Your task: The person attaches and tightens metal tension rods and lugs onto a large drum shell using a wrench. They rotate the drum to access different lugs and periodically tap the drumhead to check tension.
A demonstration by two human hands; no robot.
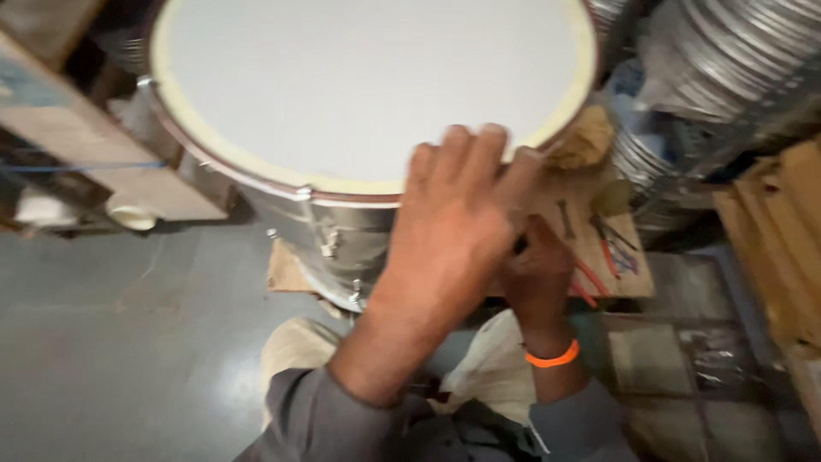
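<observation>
Head view, looking straight down. Large round drum with a white skin head, cream edge and shiny metal shell (368, 94), standing on the grey floor (128, 342) and filling the upper middle of the frame. Left hand (453, 222) laid flat on the near rim, fingers (466, 154) together and stretched over the skin, clamped on nothing. Right hand (537, 278), orange band (552, 355) at the wrist, lower down beside the shell and mostly hidden behind the left; open or closed, and whether anything is held, impossible to tell. Brown cardboard sheet (590, 231) under that hand, carrying red-handled tools (599, 274). Stacked ribbed metal shells (727, 68) at upper right, wooden planks (77, 137) at left.

Likely trouble: too much weight from the flat palm on the near rim, tipping the drum or denting the skin. Right hand working unseen next to metal lugs (329, 244) and rim hardware, so a pinched finger or a slip seems possible. Loose tools close by, easily knocked off the cardboard. Motion blur, hence fine contact uncertain.
</observation>
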